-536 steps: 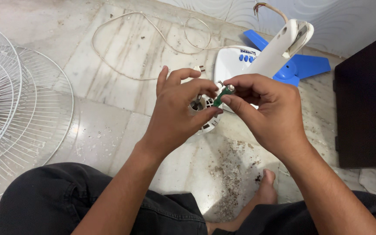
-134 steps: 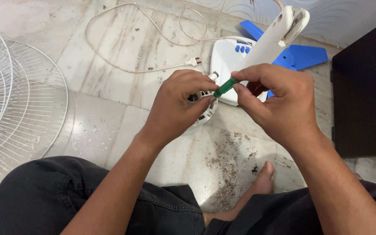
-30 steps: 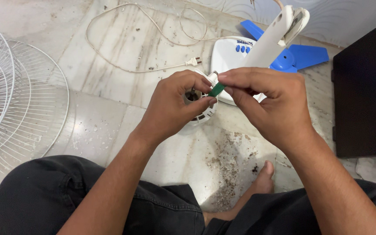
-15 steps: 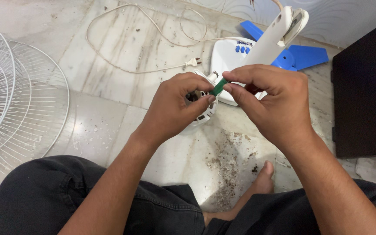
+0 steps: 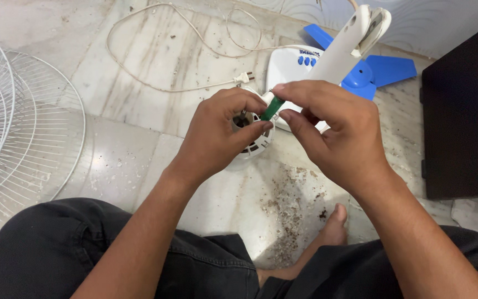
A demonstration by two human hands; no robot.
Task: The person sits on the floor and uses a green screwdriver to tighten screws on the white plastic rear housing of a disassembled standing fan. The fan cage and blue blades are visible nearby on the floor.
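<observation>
The left hand (image 5: pixel 217 135) was curled around a small white vented housing (image 5: pixel 253 145), its fingers (image 5: pixel 244 102) closed on the part and holding it above the floor. The right hand (image 5: pixel 333 133) had thumb and forefinger pinched together on a green-handled tool (image 5: pixel 271 108), whose lower end met the top of the housing between the two hands.

The floor (image 5: pixel 156 61) was pale veined marble, with a patch of dark grit (image 5: pixel 294 205) just ahead of a bare foot (image 5: pixel 336 224). A white fan base (image 5: pixel 289 66) with blue buttons stood behind the hands, blue blades (image 5: pixel 383 69) beside it, and a white cord (image 5: pixel 195 86) lay looped to its left.

White wire guards (image 5: pixel 23 138) occupied the left edge; a dark cabinet (image 5: pixel 463 111) closed off the right. Open floor lay between guards and hands.
</observation>
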